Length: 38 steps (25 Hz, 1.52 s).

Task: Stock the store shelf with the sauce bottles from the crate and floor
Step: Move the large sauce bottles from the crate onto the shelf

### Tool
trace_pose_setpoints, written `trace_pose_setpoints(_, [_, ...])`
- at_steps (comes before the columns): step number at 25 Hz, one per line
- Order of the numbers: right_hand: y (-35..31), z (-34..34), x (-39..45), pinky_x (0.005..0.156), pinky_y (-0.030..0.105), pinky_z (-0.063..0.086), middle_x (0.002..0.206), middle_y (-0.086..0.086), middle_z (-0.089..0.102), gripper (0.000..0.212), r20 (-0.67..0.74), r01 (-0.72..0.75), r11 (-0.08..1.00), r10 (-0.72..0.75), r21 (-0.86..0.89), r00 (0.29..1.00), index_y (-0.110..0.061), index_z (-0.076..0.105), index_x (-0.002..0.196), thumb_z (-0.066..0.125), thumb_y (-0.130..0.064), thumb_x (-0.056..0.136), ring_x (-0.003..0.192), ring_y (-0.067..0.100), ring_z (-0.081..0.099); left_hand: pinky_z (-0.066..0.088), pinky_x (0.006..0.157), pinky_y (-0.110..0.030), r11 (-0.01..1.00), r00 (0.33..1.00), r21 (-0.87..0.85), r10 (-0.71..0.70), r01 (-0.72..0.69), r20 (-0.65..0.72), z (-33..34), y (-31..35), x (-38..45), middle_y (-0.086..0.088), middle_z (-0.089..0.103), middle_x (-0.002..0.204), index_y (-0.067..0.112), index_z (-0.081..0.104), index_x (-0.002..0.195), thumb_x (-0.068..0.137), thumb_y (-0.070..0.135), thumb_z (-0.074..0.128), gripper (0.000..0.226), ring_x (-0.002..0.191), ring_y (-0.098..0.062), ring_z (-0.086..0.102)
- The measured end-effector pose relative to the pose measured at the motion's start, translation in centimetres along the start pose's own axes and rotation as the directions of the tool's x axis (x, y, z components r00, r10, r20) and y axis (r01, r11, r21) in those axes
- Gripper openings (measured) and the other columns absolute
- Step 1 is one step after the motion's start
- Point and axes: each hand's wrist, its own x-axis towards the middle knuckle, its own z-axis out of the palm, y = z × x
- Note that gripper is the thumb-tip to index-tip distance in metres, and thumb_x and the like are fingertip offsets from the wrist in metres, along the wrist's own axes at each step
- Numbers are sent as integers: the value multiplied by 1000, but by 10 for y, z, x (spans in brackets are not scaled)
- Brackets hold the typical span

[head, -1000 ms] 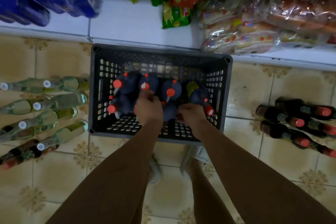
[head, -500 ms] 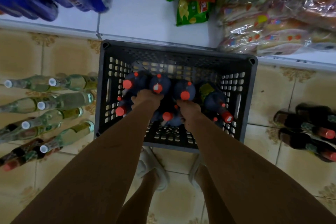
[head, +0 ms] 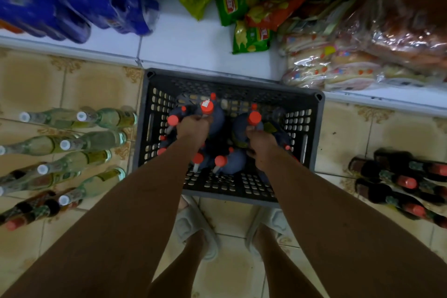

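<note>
Floor tiles hold the crate [head: 316, 128]; each hand grips one upright bottle neck, left hand [head: 193, 126], right hand [head: 260, 143].

One perforated grey plastic crate [head: 312, 128]; two bare hands [head: 193, 128]; about seven pale glass white-capped bottles [head: 101, 140]; four visible dark red-capped bottles [head: 399, 181].

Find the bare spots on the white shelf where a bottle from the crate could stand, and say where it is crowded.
Shelf: a bare patch lies between the blue packs and the snack bags, straight behind the crate. Right of it, bread bags crowd the shelf to its edge.
</note>
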Motion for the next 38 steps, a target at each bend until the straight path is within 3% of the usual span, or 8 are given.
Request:
trace_pose_setpoints(3, [-13, -23, -50, 101, 47, 48, 115, 10, 58, 38, -3, 35, 999, -35, 32, 999, -4, 56, 123, 50, -33, 100, 115, 30, 56, 48, 81, -33, 992, 999, -123, 40, -41, -17, -11, 19, -51, -6, 60, 78, 17, 57, 74, 92, 16, 61, 19, 81, -21, 57])
trace_pose_setpoints(10, [-65, -88, -228, 89, 41, 52, 118, 10, 61, 16, 86, 170, 973, -185, 158, 979, -20, 60, 97, 57, -36, 96, 110, 29, 59, 35, 67, -32, 975, 980, -101, 196, -197, -17, -42, 90, -217, -12, 54, 76, 12, 59, 79, 90, 17, 60, 12, 73, -19, 48])
trace_pose_setpoints(13, [-73, -117, -299, 82, 50, 52, 120, 25, 63, 38, 87, 261, 950, -279, 168, 957, -26, 66, 87, 62, -62, 75, 99, 34, 64, 33, 65, -36, 954, 971, -182, 238, -239, -24, -61, 119, -302, -12, 45, 71, 14, 52, 77, 86, 25, 60, 16, 69, -20, 44])
trace_pose_setpoints(15, [-75, -136, -336, 70, 39, 49, 118, 25, 63, 49, 110, 320, 924, -347, 208, 931, -25, 66, 101, 61, -64, 72, 93, 30, 63, 31, 66, -36, 937, 962, -221, 272, -273, -34, -74, 128, -354, -11, 42, 72, 13, 50, 79, 87, 25, 58, 16, 69, -20, 42])
trace_pose_setpoints(19, [-85, -182, -418, 96, 49, 49, 103, 20, 67, 23, 3, 436, 869, -449, 235, 894, -20, 64, 89, 55, -40, 96, 96, 27, 63, 40, 70, -34, 909, 947, -267, 301, -320, -109, -95, 149, -441, -9, 57, 79, 8, 59, 83, 92, 21, 56, 16, 76, -22, 53])
trace_pose_setpoints(22, [-93, -209, -458, 72, 38, 41, 74, 9, 53, 31, -28, 491, 854, -494, 171, 869, -18, 55, 74, 52, -39, 97, 70, 23, 52, 38, 66, -32, 887, 935, -295, 341, -355, -99, -104, 165, -479, -12, 61, 87, 5, 60, 86, 96, 22, 54, 20, 82, -23, 55])
trace_pose_setpoints(26, [-98, -238, -502, 51, 30, 35, 61, 5, 47, 33, -98, 507, 829, -499, 235, 861, -13, 51, 68, 54, -28, 97, 52, 20, 42, 38, 65, -31, 870, 918, -291, 381, -397, -114, -110, 179, -516, -11, 58, 80, 9, 57, 76, 97, 23, 52, 26, 75, -22, 53])
trace_pose_setpoints(38, [-104, -314, -620, 45, 27, 39, 61, 4, 50, 33, -334, 721, 643, -641, 259, 692, -11, 52, 68, 53, -27, 96, 52, 21, 44, 42, 77, -35, 771, 802, -270, 597, -576, -7, -80, 254, -618, -13, 64, 89, 14, 60, 65, 97, 34, 51, 38, 85, -29, 56])
